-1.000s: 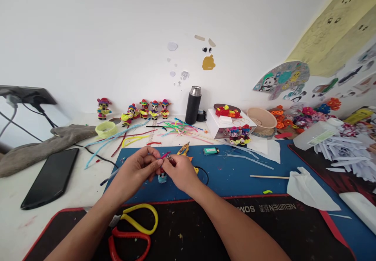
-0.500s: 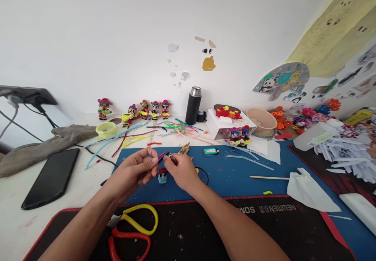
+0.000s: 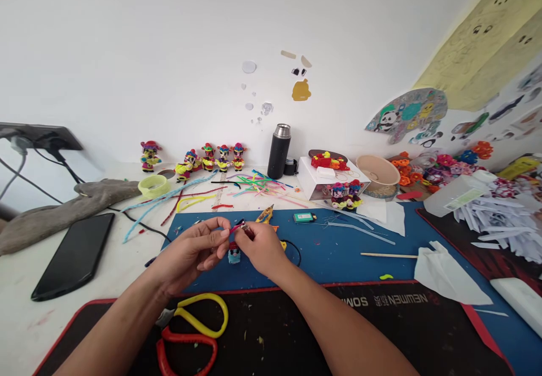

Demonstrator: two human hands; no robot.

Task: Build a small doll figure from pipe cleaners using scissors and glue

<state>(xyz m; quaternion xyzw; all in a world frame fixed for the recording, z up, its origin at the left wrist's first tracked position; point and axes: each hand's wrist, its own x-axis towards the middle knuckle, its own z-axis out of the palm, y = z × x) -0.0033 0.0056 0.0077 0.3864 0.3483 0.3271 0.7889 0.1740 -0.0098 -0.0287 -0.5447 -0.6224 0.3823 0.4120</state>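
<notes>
Between the thumb and fingertips of my left hand [image 3: 195,252] is the end of a short pink and dark fuzzy strip [image 3: 237,227], like a pipe cleaner piece. My right hand [image 3: 266,249] is closed around a small dark-red object with a metal part [image 3: 249,231]; its kind is mostly hidden by the fingers. The two hands nearly meet at the strip. Just below them, a small light-blue fuzzy figure piece with a red top [image 3: 234,253] rests on the blue mat [image 3: 334,257]. Behind the right hand lies a yellow patterned tool [image 3: 265,214].
Scissors with yellow and red handles [image 3: 203,315] lie by my left forearm. Fuzzy figures [image 3: 223,158] line the wall near loose pipe cleaners [image 3: 258,183]. A black flask [image 3: 279,151], a white box [image 3: 311,179], a phone [image 3: 73,257] and a wooden stick [image 3: 387,256] are around.
The strip between my hands has turned, showing more pink and lying flatter. My left hand has shifted very slightly; the other things stay in place.
</notes>
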